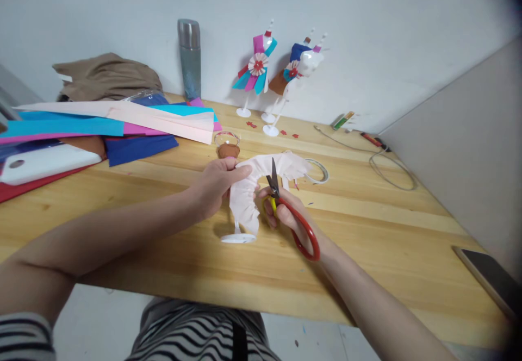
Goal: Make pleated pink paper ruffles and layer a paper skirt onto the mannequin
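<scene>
While scissors (pixel 292 209) in right hand (pixel 287 218), pale ruffle (pixel 244 193) in left hand (pixel 215 188).

You can read no text, brand, number or sign in this view. At your ten o'clock, a small white rectangular tag (pixel 65 78) sits on the crumpled brown fabric bundle (pixel 112 78), too small to read. At two o'clock, you cannot make out any print on the slim green-and-orange packet (pixel 343 120) lying on the pale wooden tabletop (pixel 379 219).
</scene>
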{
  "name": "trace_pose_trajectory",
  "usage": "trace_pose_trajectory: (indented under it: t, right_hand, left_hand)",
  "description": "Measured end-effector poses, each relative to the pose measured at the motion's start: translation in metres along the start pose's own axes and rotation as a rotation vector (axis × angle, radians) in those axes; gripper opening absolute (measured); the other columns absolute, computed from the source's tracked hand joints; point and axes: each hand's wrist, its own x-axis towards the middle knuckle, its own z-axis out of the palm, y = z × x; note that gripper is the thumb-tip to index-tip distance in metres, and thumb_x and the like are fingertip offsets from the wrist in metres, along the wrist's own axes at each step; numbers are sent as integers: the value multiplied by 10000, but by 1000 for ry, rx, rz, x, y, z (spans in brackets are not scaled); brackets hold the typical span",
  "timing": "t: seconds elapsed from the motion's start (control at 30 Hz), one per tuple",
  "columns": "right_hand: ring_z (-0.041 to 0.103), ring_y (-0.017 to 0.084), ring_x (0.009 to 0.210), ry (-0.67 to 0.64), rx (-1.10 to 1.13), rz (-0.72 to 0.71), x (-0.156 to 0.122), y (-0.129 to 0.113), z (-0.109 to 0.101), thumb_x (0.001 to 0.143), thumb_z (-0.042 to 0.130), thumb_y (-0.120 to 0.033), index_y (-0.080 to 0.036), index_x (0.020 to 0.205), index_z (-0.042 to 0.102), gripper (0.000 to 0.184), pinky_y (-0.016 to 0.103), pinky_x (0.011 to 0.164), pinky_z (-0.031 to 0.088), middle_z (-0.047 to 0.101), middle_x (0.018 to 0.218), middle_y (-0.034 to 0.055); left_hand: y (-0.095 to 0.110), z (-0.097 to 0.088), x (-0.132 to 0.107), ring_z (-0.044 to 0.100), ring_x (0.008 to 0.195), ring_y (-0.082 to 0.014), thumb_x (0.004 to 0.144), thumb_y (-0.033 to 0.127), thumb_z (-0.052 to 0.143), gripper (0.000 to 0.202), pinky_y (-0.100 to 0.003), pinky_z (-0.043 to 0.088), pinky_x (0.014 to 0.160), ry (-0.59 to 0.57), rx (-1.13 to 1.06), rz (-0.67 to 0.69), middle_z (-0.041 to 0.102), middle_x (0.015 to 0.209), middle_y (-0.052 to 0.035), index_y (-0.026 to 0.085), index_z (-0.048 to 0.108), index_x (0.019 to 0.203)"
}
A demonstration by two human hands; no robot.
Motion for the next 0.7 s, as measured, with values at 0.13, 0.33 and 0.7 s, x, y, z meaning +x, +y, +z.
trace_pose_trajectory:
  t: [0.13,0.33,0.7]
  right_hand:
    - [461,133,438,-57,66,-5,-2,0,-3,706,598,-815,-238,1027,576,661,277,450,358,504,568,-48]
    - [436,110,417,-77,131,-49,-5,8,-6,797,608,-714,-217,1054,570,561,252,432,326,483,530,-59]
    - [343,82,390,-6,120,-46,-10,0,1,869,573,-639,-192,1014,552,470,247,394,247,401,504,-88]
  left_hand:
    - [-1,0,-1,588,510,-87,875,191,598,199,-195,474,544,5,4,14,670,614,-20,137,585,684]
    - [-2,0,-2,572,491,-96,831,202,626,165,-204,460,516,24,18,15,672,619,-45,114,625,691]
    - [-2,-3,-2,565,462,-107,799,211,666,169,-209,460,476,25,-23,13,670,596,-51,127,630,656]
